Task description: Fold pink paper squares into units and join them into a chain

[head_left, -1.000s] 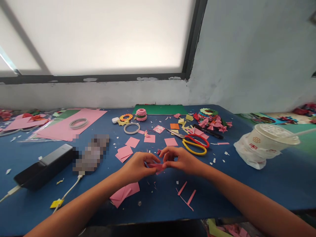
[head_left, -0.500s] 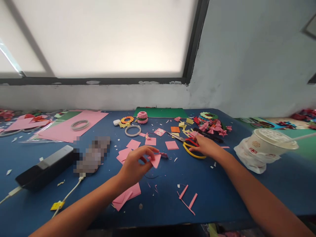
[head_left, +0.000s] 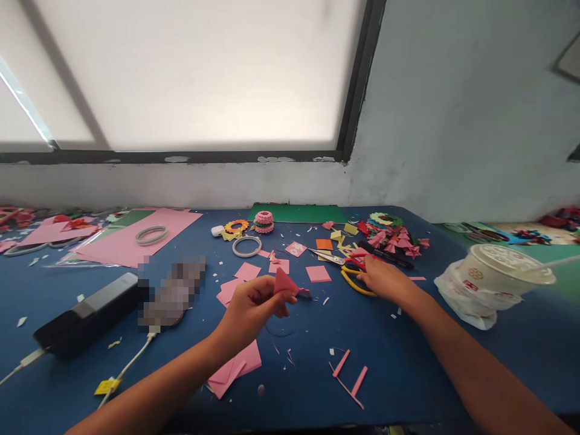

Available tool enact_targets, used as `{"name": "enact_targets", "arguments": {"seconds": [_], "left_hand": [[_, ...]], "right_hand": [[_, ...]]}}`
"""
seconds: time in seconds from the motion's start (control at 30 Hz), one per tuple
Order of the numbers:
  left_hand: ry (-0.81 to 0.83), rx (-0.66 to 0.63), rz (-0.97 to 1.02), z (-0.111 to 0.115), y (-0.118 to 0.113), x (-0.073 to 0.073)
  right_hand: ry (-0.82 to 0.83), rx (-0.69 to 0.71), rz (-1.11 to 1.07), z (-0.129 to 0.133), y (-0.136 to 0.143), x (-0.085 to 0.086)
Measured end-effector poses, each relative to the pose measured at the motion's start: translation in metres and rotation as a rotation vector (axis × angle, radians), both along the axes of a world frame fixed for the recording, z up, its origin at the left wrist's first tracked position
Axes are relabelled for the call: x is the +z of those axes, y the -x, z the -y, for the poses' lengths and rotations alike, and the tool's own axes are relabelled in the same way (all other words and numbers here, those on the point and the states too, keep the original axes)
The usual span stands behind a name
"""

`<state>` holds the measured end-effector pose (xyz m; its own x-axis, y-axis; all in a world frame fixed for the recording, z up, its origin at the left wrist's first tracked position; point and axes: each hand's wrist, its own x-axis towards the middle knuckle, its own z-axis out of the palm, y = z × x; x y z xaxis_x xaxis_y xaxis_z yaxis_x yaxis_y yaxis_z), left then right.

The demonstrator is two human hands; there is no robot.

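Fingers (head_left: 368, 266) freed, scissors (head_left: 339, 261) reached

Head view: toward six o'clock, folded pink paper (head_left: 284, 283) is now pinched by the left hand (head_left: 254, 305) alone; at its three o'clock, scissors are touched by the right hand (head_left: 379, 278), grip uncertain.

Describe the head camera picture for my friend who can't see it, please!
A person's left hand pinches a folded pink paper above a blue table, while the right hand touches scissors with red and yellow handles. Pink squares and paper scraps lie around them, with a lidded cup to the right.
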<state>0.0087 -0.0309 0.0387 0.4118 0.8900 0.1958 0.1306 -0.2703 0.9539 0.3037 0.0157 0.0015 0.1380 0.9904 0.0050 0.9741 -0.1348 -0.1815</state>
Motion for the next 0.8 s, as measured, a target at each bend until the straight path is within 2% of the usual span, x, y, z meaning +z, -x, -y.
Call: {"name": "enact_targets", "arguments": {"seconds": [0.1, 0.23, 0.3, 0.33, 0.4, 0.47, 0.63, 0.8], "left_hand": [[0.247, -0.023, 0.105, -0.001, -0.002, 0.002], [0.381, -0.025, 0.17, -0.001, -0.002, 0.002], [0.394, -0.025, 0.189, -0.001, -0.001, 0.002], [0.393, -0.023, 0.196, 0.0, -0.001, 0.003], [0.377, -0.02, 0.203, 0.0, 0.0, 0.004], [0.343, -0.024, 0.202, 0.001, 0.002, 0.007], [0.229, -0.021, 0.209, 0.002, 0.007, 0.014], [0.096, 0.076, 0.202, 0.003, 0.013, 0.018]], "right_hand": [[-0.048, 0.01, -0.112, 0.003, 0.006, 0.007], [-0.1, 0.112, -0.365, 0.01, 0.026, 0.017], [-0.113, 0.209, -0.841, 0.016, 0.041, 0.018], [-0.046, 0.268, -0.992, 0.02, 0.05, 0.017], [0.062, 0.324, -1.202, 0.027, 0.067, 0.012], [0.133, 0.387, -1.312, 0.035, 0.082, 0.005], [0.282, 0.467, -1.35, 0.053, 0.102, -0.002], [0.151, 0.612, -1.144, 0.065, 0.104, -0.001]]}}
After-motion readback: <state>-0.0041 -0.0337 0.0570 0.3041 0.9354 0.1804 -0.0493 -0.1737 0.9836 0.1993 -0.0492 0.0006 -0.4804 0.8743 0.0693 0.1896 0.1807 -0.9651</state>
